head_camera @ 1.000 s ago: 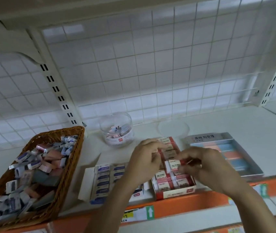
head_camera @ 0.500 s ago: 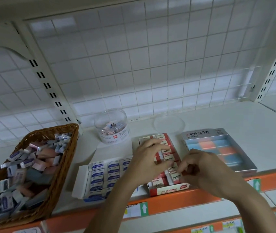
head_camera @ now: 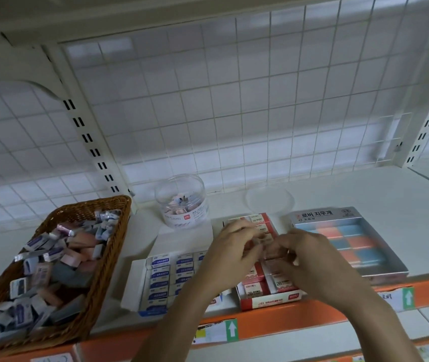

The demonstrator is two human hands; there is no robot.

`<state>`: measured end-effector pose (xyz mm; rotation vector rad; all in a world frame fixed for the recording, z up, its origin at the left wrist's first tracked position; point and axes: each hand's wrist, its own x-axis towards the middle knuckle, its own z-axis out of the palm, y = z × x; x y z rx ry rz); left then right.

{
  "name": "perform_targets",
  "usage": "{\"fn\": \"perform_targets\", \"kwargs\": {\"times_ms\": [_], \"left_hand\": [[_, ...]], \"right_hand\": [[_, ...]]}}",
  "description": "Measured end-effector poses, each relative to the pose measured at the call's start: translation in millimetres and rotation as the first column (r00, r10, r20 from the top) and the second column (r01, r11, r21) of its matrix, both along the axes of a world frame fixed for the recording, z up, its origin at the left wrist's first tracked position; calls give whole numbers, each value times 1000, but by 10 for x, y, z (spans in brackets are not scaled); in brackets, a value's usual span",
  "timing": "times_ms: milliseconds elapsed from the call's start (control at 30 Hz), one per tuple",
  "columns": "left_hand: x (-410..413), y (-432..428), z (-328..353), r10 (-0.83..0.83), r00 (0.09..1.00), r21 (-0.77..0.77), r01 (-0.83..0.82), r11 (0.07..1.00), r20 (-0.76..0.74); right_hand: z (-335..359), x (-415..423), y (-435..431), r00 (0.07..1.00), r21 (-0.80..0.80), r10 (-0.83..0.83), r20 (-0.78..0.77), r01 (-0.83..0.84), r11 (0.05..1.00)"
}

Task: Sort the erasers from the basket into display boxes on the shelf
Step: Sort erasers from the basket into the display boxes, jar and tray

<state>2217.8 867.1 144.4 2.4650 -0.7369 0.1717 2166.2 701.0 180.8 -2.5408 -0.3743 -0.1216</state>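
A wicker basket (head_camera: 108, 246) at the left holds several loose wrapped erasers (head_camera: 51, 262). On the shelf stand a white box of blue-labelled erasers (head_camera: 159, 278), a red box of 2B erasers (head_camera: 268, 300) and a silver box of pink and blue erasers (head_camera: 359, 241). My left hand (head_camera: 231, 257) and my right hand (head_camera: 310, 262) hover together over the red box, fingers curled towards each other. Motion blur hides whether an eraser lies between the fingertips.
A clear round tub (head_camera: 182, 202) with a few erasers stands behind the boxes, its lid (head_camera: 269, 199) lying to the right. The shelf's orange front edge (head_camera: 312, 317) carries price labels. A wire grid backs the shelf.
Both hands stayed over the red box and shifted a little towards its back rows. The camera tilted slightly upward.
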Motion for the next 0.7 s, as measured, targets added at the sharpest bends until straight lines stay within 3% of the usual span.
{"fn": "perform_targets", "kwargs": {"times_ms": [333, 700], "left_hand": [[61, 759, 276, 230, 964, 14, -234, 972, 134], [165, 1871, 469, 488, 866, 163, -499, 851, 103]], "right_hand": [[6, 306, 841, 987, -63, 137, 88, -132, 989], [78, 613, 2090, 942, -44, 317, 109, -314, 949]]}}
